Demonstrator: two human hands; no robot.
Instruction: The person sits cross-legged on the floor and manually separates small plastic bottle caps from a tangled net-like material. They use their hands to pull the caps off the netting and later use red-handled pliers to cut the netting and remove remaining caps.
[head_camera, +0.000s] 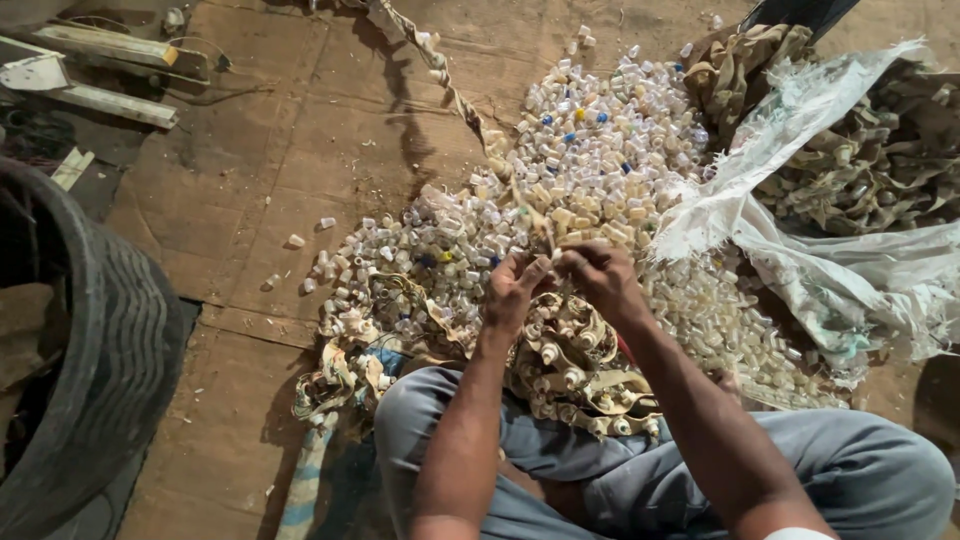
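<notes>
Grey trousers (640, 480) cover the person's folded legs at the bottom of the view, and both forearms reach forward over them. Between the knees lies a tangle of tan strip (575, 375) studded with small white caps. Above it the left hand (512, 290) and the right hand (600, 275) meet, fingers pinched narrow on one length of strip (530, 215) that rises taut between them and runs up and away across the brown board floor (250, 200). Beyond the hands spreads a heap of loose white caps (600, 150). A torn white sack (800, 220) with more strip lies right; a black tyre (110, 350) stands left.
</notes>
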